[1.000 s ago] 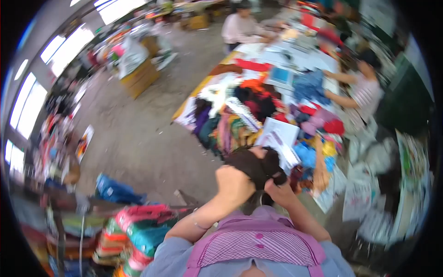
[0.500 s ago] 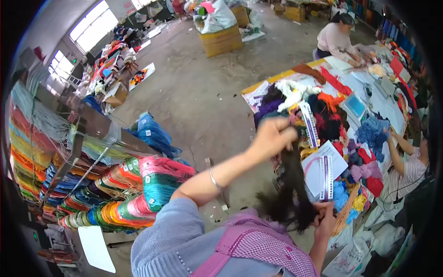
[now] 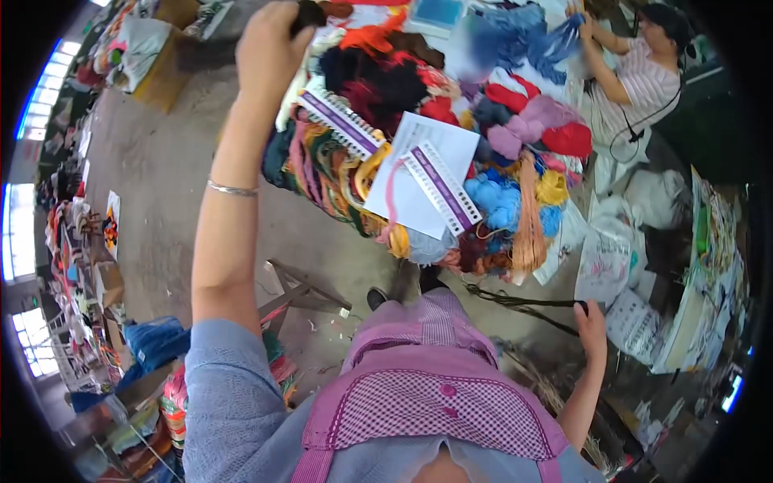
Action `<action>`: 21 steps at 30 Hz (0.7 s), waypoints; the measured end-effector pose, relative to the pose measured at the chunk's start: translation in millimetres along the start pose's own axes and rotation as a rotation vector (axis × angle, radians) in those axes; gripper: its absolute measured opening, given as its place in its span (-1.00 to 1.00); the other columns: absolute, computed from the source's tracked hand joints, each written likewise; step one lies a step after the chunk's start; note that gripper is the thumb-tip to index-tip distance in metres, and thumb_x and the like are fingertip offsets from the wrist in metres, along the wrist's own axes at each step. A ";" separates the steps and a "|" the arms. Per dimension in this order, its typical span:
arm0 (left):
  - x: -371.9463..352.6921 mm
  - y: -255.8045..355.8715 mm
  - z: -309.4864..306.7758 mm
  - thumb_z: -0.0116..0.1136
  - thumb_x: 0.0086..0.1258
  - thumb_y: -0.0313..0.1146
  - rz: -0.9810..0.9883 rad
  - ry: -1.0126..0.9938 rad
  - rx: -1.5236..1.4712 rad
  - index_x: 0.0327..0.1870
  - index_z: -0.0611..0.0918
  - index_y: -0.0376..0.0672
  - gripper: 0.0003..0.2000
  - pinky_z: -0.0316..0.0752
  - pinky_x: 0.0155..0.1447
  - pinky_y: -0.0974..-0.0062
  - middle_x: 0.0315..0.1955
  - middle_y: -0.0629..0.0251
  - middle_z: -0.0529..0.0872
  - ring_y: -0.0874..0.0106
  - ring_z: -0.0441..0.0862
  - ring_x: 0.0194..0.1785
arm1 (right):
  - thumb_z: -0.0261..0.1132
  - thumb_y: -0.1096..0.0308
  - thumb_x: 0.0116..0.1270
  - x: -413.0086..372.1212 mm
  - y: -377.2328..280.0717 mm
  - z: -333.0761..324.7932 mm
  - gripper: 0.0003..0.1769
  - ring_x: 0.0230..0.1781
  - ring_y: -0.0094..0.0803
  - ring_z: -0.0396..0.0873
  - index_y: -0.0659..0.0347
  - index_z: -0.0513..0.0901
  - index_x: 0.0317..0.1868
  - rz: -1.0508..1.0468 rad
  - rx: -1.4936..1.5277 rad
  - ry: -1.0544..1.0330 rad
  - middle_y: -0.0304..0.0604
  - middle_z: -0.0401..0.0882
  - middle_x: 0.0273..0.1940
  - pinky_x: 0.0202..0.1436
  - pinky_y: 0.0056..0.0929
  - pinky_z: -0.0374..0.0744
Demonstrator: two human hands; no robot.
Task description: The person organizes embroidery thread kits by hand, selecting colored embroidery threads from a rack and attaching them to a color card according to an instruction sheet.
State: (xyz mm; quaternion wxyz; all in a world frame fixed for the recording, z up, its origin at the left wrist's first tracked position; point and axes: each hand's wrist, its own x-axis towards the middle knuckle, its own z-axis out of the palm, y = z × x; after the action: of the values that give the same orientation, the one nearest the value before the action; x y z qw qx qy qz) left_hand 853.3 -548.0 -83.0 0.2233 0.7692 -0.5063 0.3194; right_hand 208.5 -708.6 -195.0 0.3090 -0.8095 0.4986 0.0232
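My left hand (image 3: 270, 52) is raised at the far left end of the table, closed around a dark brown hank of yarn (image 3: 310, 14). A dark, motion-blurred length (image 3: 211, 55) stretches out left of that hand. Low on the right, my right hand (image 3: 592, 326) is closed on a few thin dark strands of yarn (image 3: 531, 303) that trail left past the table's front edge. Two purple-and-white printed cards, one card (image 3: 342, 125) on the yarn and the other card (image 3: 441, 189) on a white sheet (image 3: 439, 129), lie between my hands.
Heaped colored yarn (image 3: 378, 80) covers the table. A co-worker (image 3: 644, 80) at the right handles blue yarn (image 3: 523, 40). White plastic bags (image 3: 608, 258) lie right of the table. A wooden stand (image 3: 298, 290) and yarn hanks (image 3: 173, 398) are at the lower left.
The view has turned down and right. My hands have moved far apart; the dark yarn that hung between them now shows as separate lengths at each hand.
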 end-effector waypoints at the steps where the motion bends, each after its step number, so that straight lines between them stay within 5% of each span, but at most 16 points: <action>1: -15.2 12.4 35.9 0.35 0.13 -0.35 0.056 0.092 -0.053 -0.12 0.58 -0.21 -0.69 0.44 0.05 0.11 -0.18 0.05 0.62 0.00 0.53 -0.04 | 0.18 0.24 0.44 6.5 -13.3 0.4 -0.70 -0.22 0.15 0.50 0.39 0.49 -0.14 0.048 -0.035 0.028 0.24 0.56 -0.25 -0.14 -0.15 0.45; 2: -36.2 33.5 56.2 0.36 0.12 -0.39 -0.058 -0.035 -0.044 -0.04 0.57 -0.20 -0.64 0.43 0.08 0.13 -0.10 0.02 0.61 -0.03 0.53 0.00 | 0.20 0.26 0.43 15.8 -25.2 -0.5 -0.71 -0.23 0.14 0.50 0.40 0.48 -0.15 0.095 -0.073 0.051 0.23 0.56 -0.24 -0.15 -0.18 0.46; 5: -125.5 101.1 110.1 0.21 0.27 -0.28 -0.586 -0.463 -0.452 -0.31 0.71 -0.24 -0.80 0.56 -0.16 0.24 -0.44 0.08 0.72 0.09 0.68 -0.31 | 0.25 0.40 0.38 46.7 -41.6 12.4 -0.84 -0.16 -0.17 0.55 0.36 0.53 -0.23 -0.059 0.065 0.176 -0.03 0.57 -0.17 -0.13 -0.33 0.46; 6: -161.8 111.7 130.4 0.24 0.28 -0.18 -0.687 -0.709 -0.465 -0.22 0.74 -0.18 -0.75 0.58 -0.22 0.30 -0.48 0.12 0.74 0.23 0.72 -0.38 | 0.23 0.46 0.38 63.3 -50.0 22.7 -0.90 -0.14 -0.34 0.53 0.33 0.54 -0.25 -0.301 0.063 0.342 -0.15 0.57 -0.17 -0.09 -0.43 0.46; 7: -190.8 123.0 146.1 0.27 0.29 -0.11 -0.958 -0.950 -0.579 -0.17 0.74 -0.22 -0.67 0.57 -0.31 0.38 -0.50 0.18 0.75 0.40 0.72 -0.45 | 0.21 0.46 0.40 76.0 -69.6 30.7 -0.91 -0.16 -0.39 0.52 0.33 0.53 -0.25 -0.222 0.356 0.337 -0.16 0.58 -0.17 -0.06 -0.47 0.46; 10: -254.9 155.5 187.4 0.33 0.28 -0.16 -1.580 -0.770 -0.964 -0.34 0.69 -0.30 -0.69 0.37 -0.54 0.57 -0.65 0.40 0.57 0.57 0.46 -0.65 | 0.18 0.48 0.43 109.1 -103.1 51.4 -0.94 -0.21 -0.58 0.49 0.29 0.55 -0.21 -0.048 0.857 0.257 -0.27 0.55 -0.24 -0.07 -0.60 0.46; 12: -265.4 154.9 198.9 0.33 0.30 -0.23 -1.656 -0.782 -1.110 -0.42 0.63 -0.26 -0.74 0.25 -0.55 0.59 -0.64 0.45 0.48 0.61 0.37 -0.62 | 0.24 0.54 0.37 123.7 -142.9 70.7 -0.96 -0.25 -0.68 0.44 0.26 0.56 -0.20 0.005 0.798 0.247 -0.38 0.47 -0.32 -0.14 -0.66 0.45; 14: -276.1 162.0 211.2 0.31 0.34 -0.27 -1.570 -0.478 -1.078 -0.43 0.59 -0.25 -0.75 0.18 -0.53 0.60 -0.60 0.45 0.50 0.64 0.38 -0.58 | 0.33 0.55 0.31 132.4 -169.4 94.9 -0.88 -0.31 -0.69 0.45 0.26 0.57 -0.18 -0.104 0.641 0.137 -0.35 0.56 -0.30 -0.18 -0.64 0.47; 16: -264.5 167.1 194.2 0.27 0.37 -0.37 -1.573 -0.509 -1.127 -0.41 0.59 -0.27 -0.82 0.36 -0.44 0.64 -0.58 0.46 0.54 0.64 0.47 -0.52 | 0.30 0.51 0.34 147.2 -199.8 122.8 -0.87 -0.42 -0.62 0.49 0.30 0.56 -0.13 -0.280 0.577 0.087 -0.26 0.61 -0.38 -0.26 -0.61 0.51; 19: -261.6 173.3 162.0 0.22 0.37 -0.54 -1.576 -0.554 -1.325 -0.31 0.62 -0.34 -0.94 0.64 -0.18 0.60 -0.47 0.41 0.64 0.62 0.63 -0.37 | 0.22 0.47 0.37 163.3 -222.5 176.2 -0.79 -0.48 -0.44 0.56 0.27 0.46 -0.02 -0.222 0.714 -0.186 -0.11 0.72 -0.27 -0.35 -0.45 0.52; 21: -261.9 175.9 145.7 0.23 0.36 -0.53 -1.584 -0.576 -1.328 -0.27 0.64 -0.34 -0.94 0.63 -0.21 0.61 -0.45 0.41 0.65 0.63 0.62 -0.38 | 0.24 0.50 0.34 179.4 -230.0 209.8 -0.87 -0.49 -0.58 0.52 0.31 0.55 -0.12 -0.199 0.678 -0.231 -0.20 0.70 -0.36 -0.37 -0.55 0.49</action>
State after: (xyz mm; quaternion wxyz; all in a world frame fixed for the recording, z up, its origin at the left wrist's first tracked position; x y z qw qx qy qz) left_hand 655.7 -546.6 -368.8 0.6126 0.6496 0.0308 -0.4492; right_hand 544.2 -669.2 -316.8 0.6147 -0.6977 0.3585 -0.0823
